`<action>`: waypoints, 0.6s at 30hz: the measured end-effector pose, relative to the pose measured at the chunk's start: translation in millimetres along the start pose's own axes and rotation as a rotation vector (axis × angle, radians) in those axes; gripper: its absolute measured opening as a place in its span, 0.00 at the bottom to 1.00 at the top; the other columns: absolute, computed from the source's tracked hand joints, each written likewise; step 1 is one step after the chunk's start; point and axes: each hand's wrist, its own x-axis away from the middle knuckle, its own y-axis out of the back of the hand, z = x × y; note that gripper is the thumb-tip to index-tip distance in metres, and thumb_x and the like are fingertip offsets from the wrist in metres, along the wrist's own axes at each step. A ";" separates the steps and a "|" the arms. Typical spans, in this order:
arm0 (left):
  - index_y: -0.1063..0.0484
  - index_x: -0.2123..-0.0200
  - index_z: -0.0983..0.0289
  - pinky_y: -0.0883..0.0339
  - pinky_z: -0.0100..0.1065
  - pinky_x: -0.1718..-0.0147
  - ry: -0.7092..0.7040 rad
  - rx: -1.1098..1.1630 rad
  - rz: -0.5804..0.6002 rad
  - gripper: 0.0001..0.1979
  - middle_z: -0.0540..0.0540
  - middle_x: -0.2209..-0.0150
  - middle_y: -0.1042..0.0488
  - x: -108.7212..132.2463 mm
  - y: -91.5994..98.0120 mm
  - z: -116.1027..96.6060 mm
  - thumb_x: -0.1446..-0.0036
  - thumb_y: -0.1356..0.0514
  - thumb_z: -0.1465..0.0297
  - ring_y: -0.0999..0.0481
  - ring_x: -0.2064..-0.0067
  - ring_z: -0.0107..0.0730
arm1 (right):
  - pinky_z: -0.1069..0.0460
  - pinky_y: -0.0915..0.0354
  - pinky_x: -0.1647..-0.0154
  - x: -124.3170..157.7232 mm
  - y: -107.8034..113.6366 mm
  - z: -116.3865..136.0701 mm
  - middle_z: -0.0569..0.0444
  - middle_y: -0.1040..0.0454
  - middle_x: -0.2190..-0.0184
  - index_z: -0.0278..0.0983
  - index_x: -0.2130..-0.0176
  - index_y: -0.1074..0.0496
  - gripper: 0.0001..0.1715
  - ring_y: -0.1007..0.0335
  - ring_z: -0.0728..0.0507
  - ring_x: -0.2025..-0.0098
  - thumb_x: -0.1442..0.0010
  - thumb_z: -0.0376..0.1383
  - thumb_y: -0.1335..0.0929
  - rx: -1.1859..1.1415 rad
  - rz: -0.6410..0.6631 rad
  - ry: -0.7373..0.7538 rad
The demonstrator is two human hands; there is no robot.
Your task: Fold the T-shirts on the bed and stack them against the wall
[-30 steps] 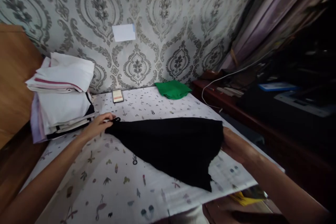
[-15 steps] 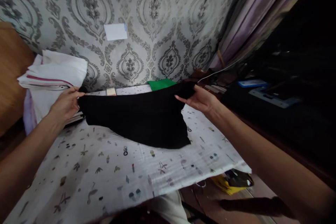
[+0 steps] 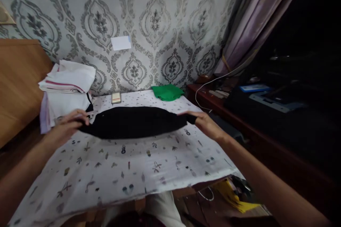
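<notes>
At the upper left of the frame a stack of folded white cloths (image 3: 68,90) is seen against the patterned wall, piled beside a wooden panel. Just below it, at centre left, the left hand (image 3: 66,127) is closed on the left end of a black garment (image 3: 133,122); the fingers are motion-blurred, so the exact pinch cannot be made out, but the cloth is plainly gathered under them. The garment is stretched as a long, low band across the middle of the frame, laid on or just over the printed white sheet (image 3: 128,173) that covers the work surface. It is judged to be light, soft and limp: it sags to a curved lower edge between the two holds, and no stiffness is shown anywhere along it. It would be expected to slide easily over the sheet and to crumple if held at one point only, so it is best taken at the two far ends or corners, as it is now. Behind it, a small card (image 3: 116,98) and a folded green cloth (image 3: 167,92) are lying near the wall. At centre right the right hand (image 3: 205,123) is clasped over the garment's right end, palm down.
</notes>
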 end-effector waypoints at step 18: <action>0.36 0.72 0.60 0.47 0.30 0.82 0.492 -0.661 0.739 0.20 0.45 0.81 0.40 20.7 -23.7 43.6 0.52 0.41 0.48 0.42 0.80 0.27 | 0.51 0.33 0.58 -21.5 -1.3 -77.1 0.50 0.18 0.61 0.38 0.58 0.20 0.16 0.25 0.42 0.59 0.36 0.37 0.37 0.743 -0.022 -0.224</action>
